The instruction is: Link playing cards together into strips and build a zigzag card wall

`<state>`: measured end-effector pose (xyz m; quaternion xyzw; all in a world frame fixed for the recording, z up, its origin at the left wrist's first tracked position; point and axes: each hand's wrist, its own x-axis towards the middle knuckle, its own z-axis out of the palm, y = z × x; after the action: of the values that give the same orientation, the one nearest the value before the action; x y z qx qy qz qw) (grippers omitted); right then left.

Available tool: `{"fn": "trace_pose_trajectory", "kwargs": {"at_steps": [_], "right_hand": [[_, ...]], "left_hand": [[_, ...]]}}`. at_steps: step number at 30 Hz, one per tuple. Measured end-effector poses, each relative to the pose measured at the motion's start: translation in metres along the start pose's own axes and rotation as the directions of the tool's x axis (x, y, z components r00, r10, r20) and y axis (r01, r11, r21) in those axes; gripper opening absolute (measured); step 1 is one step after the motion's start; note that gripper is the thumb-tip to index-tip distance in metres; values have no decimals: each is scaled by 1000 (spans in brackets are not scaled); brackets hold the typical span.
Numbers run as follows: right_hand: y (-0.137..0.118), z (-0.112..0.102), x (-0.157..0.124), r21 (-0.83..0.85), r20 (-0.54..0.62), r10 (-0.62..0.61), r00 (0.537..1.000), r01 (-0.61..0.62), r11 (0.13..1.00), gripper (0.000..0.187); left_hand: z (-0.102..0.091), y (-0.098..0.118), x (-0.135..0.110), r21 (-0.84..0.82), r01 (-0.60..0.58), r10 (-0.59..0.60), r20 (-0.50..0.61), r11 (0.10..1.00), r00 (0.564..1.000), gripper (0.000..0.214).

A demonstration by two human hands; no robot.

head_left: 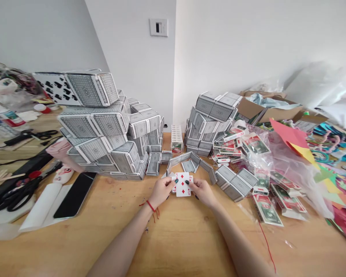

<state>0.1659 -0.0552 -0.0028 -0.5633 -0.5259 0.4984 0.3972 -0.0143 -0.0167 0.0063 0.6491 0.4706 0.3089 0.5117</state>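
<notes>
Across the wooden table [173, 246], stacked blocks of playing cards [95, 127] rise on the left and a smaller pile [212, 117] stands ahead on the right, with a low zigzag wall of cards [190, 157] between them. Loose dollar-printed packs [266, 209] and a clear plastic bag [282, 165] lie to the right, near a cardboard box [265, 109]; scissors [17, 194] and a black tablet [75, 194] lie to the left. A red-diamond card [182, 184] stands upright over the table, just in front of the wall. The left hand [161, 192] and right hand [200, 192] hold it by its side edges, fingers pinched narrow on it.
</notes>
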Motion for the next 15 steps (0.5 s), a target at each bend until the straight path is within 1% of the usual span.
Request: {"fn": "trace_pose_trajectory", "kwargs": {"at_steps": [4,7,10,15], "right_hand": [[0,0,0,-3,-4,6,1000,-7,1000,44],[0,1,0,1,0,19,1000,-19,1000,45],[-2,1,0,6,3,31,1000,-31,1000,45],[-4,2,-1,22,-21,5,1000,-4,1000,44]], "left_hand": [[0,-1,0,23,-14,14,-3,1000,1000,33],[0,-1,0,10,-19,19,3,1000,1000,33],[0,-1,1,-12,-7,7,2,1000,1000,31],[2,1,0,-42,21,-21,1,999,1000,33]]}}
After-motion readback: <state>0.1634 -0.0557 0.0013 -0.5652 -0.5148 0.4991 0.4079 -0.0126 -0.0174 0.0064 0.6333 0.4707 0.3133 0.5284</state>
